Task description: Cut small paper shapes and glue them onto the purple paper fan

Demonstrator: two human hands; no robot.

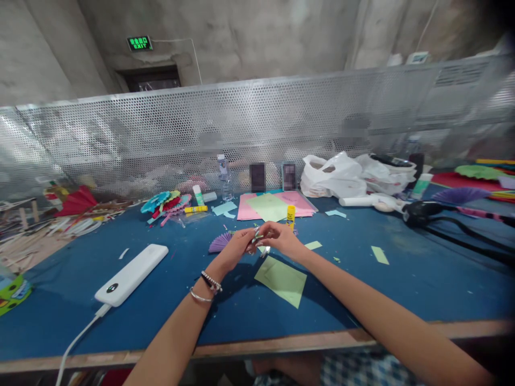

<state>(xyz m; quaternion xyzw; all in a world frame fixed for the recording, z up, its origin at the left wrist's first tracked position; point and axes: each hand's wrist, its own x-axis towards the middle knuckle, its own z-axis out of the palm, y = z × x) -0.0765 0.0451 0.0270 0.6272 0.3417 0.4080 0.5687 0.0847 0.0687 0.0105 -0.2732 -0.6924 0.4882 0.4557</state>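
My left hand [243, 241] and my right hand [280, 238] meet above the middle of the table, fingers closed together. Between the fingertips shows a small light-green piece [258, 237], perhaps folded paper; the fingers cover most of it. Just below them is a small white object [265, 251] that I cannot make out. A square of light-green paper [281, 280] lies flat nearer to me. Partly behind my left hand rests a purple pleated paper fan [220, 242]. A yellow glue stick [290, 215] stands upright beyond my right hand.
Pink paper sheets [247, 208] lie farther back, a green sheet [270, 205] on top. At left are a white power bank [132, 274] with a cable and colourful paper pieces [164, 205]. White plastic bags [333, 174] and black straps [462, 225] occupy the right. A perforated metal panel [161, 128] borders the back.
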